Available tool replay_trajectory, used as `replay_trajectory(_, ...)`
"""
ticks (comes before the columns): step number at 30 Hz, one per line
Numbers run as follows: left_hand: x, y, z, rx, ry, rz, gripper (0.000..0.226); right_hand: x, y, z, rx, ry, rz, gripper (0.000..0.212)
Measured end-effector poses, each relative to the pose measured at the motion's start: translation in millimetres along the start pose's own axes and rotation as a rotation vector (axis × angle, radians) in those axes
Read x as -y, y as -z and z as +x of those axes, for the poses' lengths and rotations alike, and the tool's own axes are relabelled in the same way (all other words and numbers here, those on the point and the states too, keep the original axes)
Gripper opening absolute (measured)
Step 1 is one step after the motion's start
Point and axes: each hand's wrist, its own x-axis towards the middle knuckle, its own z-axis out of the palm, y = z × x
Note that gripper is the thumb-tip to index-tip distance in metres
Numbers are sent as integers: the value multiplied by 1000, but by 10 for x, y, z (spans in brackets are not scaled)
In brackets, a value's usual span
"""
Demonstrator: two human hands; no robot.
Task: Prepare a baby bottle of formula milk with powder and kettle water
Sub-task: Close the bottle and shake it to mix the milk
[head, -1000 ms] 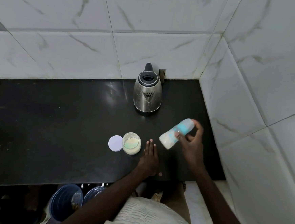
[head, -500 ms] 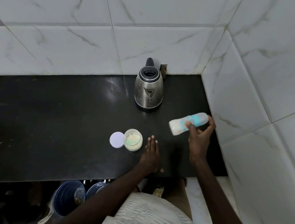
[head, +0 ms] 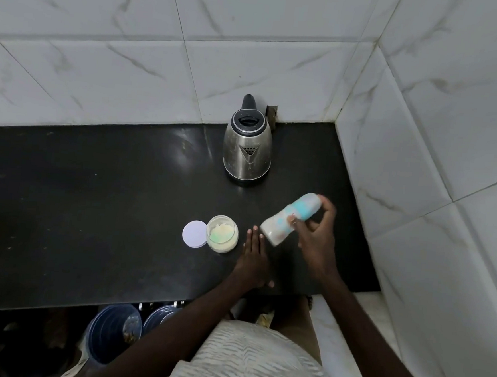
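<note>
The right hand (head: 316, 238) has its fingers and thumb curled round the bottle (head: 291, 218), gripping the teal upper half. The bottle is off the counter (head: 91, 205) and tilted, pale milky end towards seven o'clock, at about five o'clock from the kettle (head: 247, 152). It is blurred, so I take this for the shaking step. The left hand (head: 253, 260) lies flat on the counter with straight fingers and holds nothing.

To do this well, I'd check that the top is screwed tight, though I can't tell from here. Short, firm wrist shakes should do, with a finger over the cap end against leaks. The open jar (head: 222, 234) sits at ten o'clock from the left hand, its lid (head: 194, 233) touching it at nine, so swing away from them. Look for lumps before stopping.
</note>
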Motion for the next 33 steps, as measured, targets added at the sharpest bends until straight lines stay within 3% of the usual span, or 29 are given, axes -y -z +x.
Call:
replay_trajectory(2,13,-38,37,3,-10,12,146,-66,39,-64,141,-1,-114,79)
replay_trajectory(3,13,-38,34,6,-10,16,146,-49,67,-54,118,8,-120,80)
replay_trajectory(6,-12,11,-25,6,8,26,138,77,133,72,-174,2,-5,75)
replay_trajectory(8,-24,16,-42,-24,-3,36,135,101,139,137,-275,-5,48,73)
replay_trajectory(13,18,-91,93,-15,8,43,143,-115,72,26,125,18,-147,80)
replay_trajectory(15,20,-97,82,-13,18,37,142,-97,90,12,94,26,-121,79)
replay_trajectory(19,-37,16,-45,-42,1,24,136,25,122,66,-200,10,68,75)
replay_trajectory(21,-22,-3,-13,-33,-2,20,138,11,90,25,-146,1,69,76)
replay_trajectory(25,74,-138,125,-20,-16,-6,145,-149,101,-143,152,5,-149,81)
replay_trajectory(27,25,-63,50,1,-8,10,140,-85,158,-118,71,19,-118,80)
replay_trajectory(31,-33,7,-48,-20,-2,13,137,88,213,55,-284,-7,76,73)
replay_trajectory(33,-15,-5,-29,-10,-3,12,138,70,184,-8,-183,-17,45,75)
